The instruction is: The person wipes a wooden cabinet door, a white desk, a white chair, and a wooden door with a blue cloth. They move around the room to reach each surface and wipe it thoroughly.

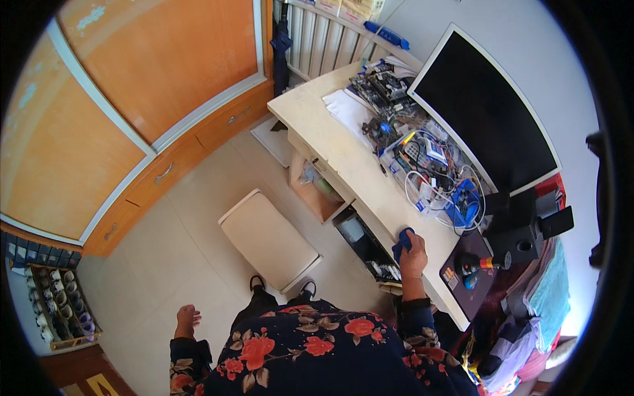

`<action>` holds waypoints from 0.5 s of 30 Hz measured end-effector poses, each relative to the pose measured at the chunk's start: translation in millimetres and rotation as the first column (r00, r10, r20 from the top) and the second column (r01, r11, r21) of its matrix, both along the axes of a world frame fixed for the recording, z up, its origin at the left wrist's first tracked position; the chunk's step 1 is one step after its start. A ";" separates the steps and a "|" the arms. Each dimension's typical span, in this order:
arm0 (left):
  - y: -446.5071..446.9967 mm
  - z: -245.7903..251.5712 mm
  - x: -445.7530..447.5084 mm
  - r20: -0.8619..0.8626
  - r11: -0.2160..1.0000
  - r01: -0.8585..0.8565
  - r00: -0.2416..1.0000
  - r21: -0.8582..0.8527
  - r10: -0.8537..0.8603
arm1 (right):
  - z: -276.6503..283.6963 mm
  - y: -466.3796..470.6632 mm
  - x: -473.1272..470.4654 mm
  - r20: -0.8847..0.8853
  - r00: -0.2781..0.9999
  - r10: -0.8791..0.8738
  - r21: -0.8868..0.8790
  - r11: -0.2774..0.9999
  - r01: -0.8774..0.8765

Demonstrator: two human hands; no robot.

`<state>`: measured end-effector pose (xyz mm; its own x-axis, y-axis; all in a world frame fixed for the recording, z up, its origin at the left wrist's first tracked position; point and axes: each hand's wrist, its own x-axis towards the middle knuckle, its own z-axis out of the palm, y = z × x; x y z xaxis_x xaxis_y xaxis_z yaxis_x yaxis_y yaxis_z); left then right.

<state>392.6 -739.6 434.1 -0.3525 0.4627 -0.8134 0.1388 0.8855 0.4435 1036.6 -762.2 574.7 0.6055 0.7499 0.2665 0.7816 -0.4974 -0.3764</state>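
My right hand is closed around a dark blue cloth at the front edge of the cream desk. Part of the cloth hangs over that edge. My left hand hangs over the floor at lower left, holding nothing, its fingers slightly bent and apart. Beyond my right hand lies a jumble of cables and electronic parts. To the right of the hand, a dark mouse pad carries a black device with a red and yellow band and a blue object.
A padded stool stands before my feet, beside open desk compartments. A large monitor and a black speaker line the desk's back. Wooden sliding cabinets and a shoe rack are at left; folded fabrics are at right.
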 end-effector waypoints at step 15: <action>-19.9 -3.2 -18.2 0.019 0.998 0.037 0.999 -0.058 -0.036 | -4.4 49.9 -36.5 0.008 0.998 0.062 -0.030 0.998 -0.061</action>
<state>374.4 -759.5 430.9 -0.3209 0.4265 -0.8457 0.1640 0.9044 0.3939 1000.2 -712.2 570.3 0.5558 0.7932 0.2489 0.8142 -0.4590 -0.3554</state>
